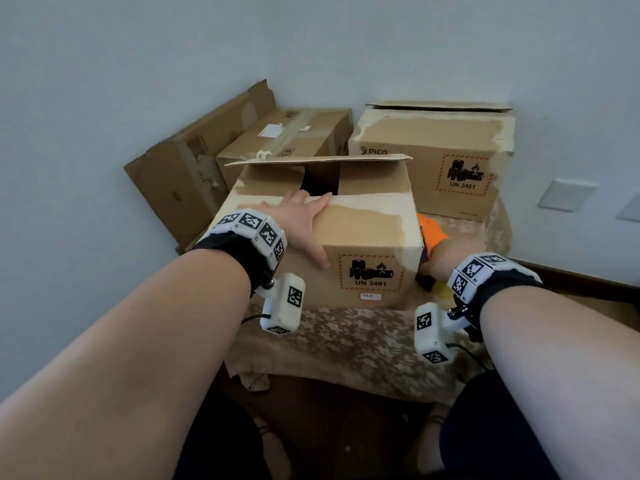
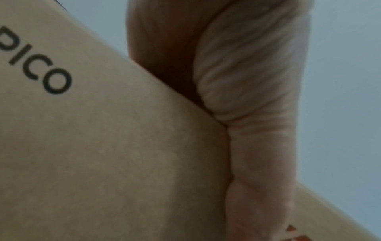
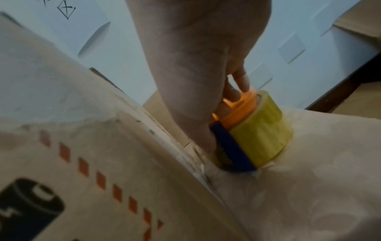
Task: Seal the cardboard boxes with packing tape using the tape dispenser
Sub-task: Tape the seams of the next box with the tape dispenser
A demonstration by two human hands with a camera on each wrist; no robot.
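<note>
head view: the left hand (image 1: 304,220) is lying flat, fingers straight, pressing down the near flap of the half-open cardboard box (image 1: 367,237) on the tabletop (image 1: 346,344); best keeping it pinned. left wrist view: matte printed board. right wrist view: the right hand (image 3: 198,68) is gripping the orange-and-blue tape dispenser (image 3: 237,124), its glossy yellowish roll resting beside the box.

Matt corrugated cardboard box (image 1: 363,233) with torn paper facing; glossy yellowish tape roll (image 3: 261,135) on orange plastic dispenser (image 3: 239,109); patterned cloth table cover (image 1: 346,348).
</note>
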